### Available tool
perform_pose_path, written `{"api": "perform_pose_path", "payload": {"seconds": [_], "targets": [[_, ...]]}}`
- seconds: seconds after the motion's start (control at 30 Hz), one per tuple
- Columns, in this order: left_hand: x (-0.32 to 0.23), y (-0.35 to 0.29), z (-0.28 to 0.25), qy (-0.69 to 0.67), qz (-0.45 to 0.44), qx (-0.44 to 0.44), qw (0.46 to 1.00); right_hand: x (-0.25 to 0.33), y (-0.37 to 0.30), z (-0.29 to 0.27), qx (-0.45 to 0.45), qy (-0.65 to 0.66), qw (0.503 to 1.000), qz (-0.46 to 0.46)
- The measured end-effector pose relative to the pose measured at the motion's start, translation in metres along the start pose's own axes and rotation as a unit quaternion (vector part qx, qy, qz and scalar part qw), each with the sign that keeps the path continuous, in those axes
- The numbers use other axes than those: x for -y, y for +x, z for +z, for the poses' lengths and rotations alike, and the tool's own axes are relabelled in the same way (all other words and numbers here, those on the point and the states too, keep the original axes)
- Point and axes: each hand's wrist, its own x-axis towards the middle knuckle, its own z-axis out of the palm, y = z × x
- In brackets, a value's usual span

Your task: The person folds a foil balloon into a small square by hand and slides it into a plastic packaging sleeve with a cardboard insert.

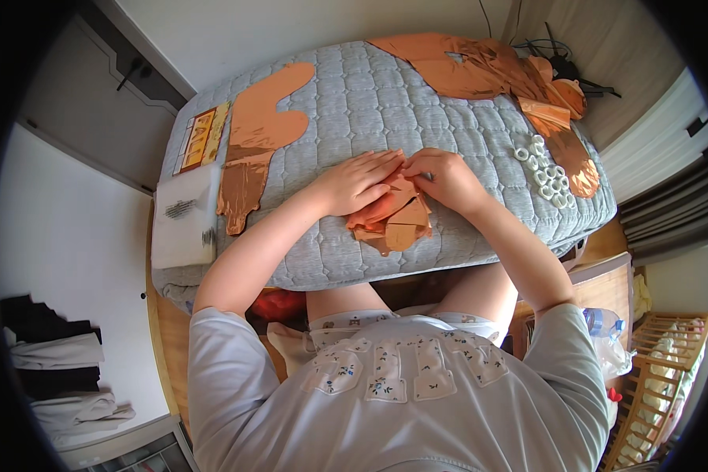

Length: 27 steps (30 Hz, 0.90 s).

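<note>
A folded copper-coloured foil balloon (403,228) lies near the front edge of the quilted mattress, in front of me. My left hand (355,182) presses flat on its upper left part, fingers stretched out and close together. At the balloon's far right edge, my right hand (447,181) is closed in a pinch on the foil, with its fingertips beside those of my left. Both palms hide part of the balloon, and its lower folds stick out toward me.
On the mattress (346,94), a flat foil balloon (269,102) lies left, near a picture card (202,140) and a white packet (185,216). More foil balloons (464,67) spread along the far right, by several small white rings (557,179) and a black router (562,67).
</note>
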Motion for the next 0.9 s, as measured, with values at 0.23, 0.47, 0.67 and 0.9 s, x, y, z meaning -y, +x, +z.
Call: {"api": "perform_pose_path", "payload": {"seconds": [0.23, 0.47, 0.67, 0.9], "targets": [[-0.001, -0.002, -0.004, -0.014, -0.017, 0.022, 1.000, 0.013, 0.008, 0.002, 0.003, 0.011, 1.000, 0.018], [0.000, -0.002, -0.004, -0.013, -0.013, 0.021, 1.000, 0.006, -0.001, 0.007, 0.008, 0.014, 1.000, 0.024], [0.002, -0.001, -0.005, -0.036, -0.024, 0.027, 0.999, -0.003, -0.008, 0.010, -0.007, 0.004, 1.000, -0.011], [0.009, 0.006, -0.022, -0.398, -0.110, 0.050, 0.909, -0.008, -0.010, 0.014, 0.012, 0.021, 0.999, 0.024]]}}
